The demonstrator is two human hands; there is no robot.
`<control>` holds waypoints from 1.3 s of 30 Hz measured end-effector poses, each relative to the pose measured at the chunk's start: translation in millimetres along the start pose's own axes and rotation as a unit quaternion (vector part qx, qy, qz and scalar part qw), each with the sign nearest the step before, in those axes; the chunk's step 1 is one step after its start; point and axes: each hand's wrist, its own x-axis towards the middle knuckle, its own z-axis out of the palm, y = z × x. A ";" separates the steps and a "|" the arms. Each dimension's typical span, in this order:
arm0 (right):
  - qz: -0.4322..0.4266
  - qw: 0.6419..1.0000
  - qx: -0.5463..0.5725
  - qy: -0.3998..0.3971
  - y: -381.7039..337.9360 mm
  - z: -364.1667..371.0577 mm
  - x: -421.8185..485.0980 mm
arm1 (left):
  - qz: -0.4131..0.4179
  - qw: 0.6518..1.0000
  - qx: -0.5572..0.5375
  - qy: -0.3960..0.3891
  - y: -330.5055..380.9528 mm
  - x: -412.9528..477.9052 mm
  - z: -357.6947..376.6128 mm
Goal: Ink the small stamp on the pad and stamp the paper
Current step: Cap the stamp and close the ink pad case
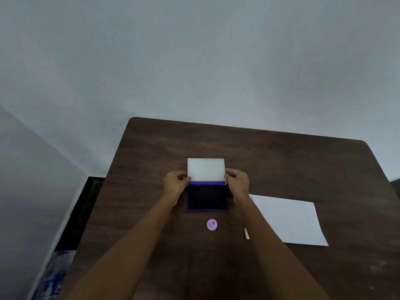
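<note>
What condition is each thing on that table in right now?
Ink pad: open, dark surface exposed.
Lid: raised, held at both sides.
Small stamp: standing on table, untouched.
Paper: lying flat, right of pad.
Left hand: gripping lid.
Right hand: gripping lid.

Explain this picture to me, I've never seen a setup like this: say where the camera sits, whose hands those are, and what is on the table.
The camera is worn on a person's head, looking down at their own bare arms. No machine is involved. On the brown table sits an ink pad with its white lid swung up. The left hand and right hand each pinch a side of that lid. Nearer the person stands a small lilac stamp, untouched. To the right lies a white sheet of paper.
</note>
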 end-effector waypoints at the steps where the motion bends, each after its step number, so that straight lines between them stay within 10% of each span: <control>1: -0.002 1.000 -0.001 -0.008 -0.5 -2.4 -2.2 | 0.005 1.000 0.006 -0.004 0.0 -2.4 -1.3; 15: -0.237 0.970 -0.057 -0.002 10.1 -40.3 -65.9 | 0.179 0.983 0.011 0.038 -2.6 -74.4 -22.3; 39: -0.287 0.917 -0.276 -0.008 74.6 -23.8 -93.5 | 0.215 0.922 0.322 0.020 -55.7 -93.4 8.8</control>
